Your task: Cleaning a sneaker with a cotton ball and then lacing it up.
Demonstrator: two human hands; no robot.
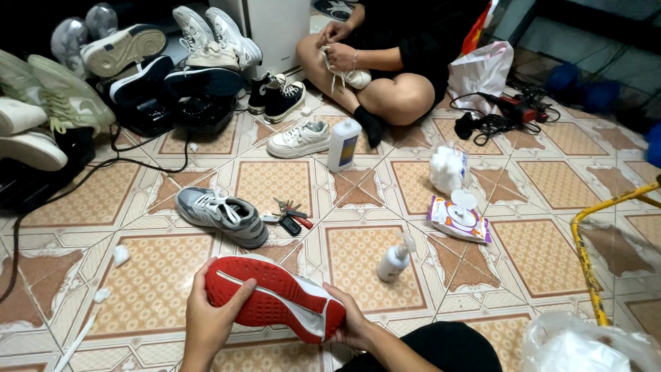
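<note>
A shoe (pixel 275 298) with a red sole is being held nearest the camera, sole turned upward, its long axis running from about ten o'clock at the left to four o'clock at the right. It is being gripped at both ends: the left hand (pixel 210 320) is being wrapped over the ten-o'clock end, fingers curled onto the red tread, while the right hand (pixel 351 322) is being cupped under the four-o'clock end, fingers closed against the sole's edge. Both hands are touching it, neither nearer than the other. At twelve o'clock from the shoe a grey sneaker (pixel 220 215) is lying on the tiled floor (pixel 148 282), keys (pixel 288 213) just beside it. At two o'clock a small spray bottle (pixel 395 259) is standing, with a wipes packet (pixel 459 219) beyond. Farther off, another person's hands (pixel 337 48) are being busied with a white shoe (pixel 354 77).
</note>
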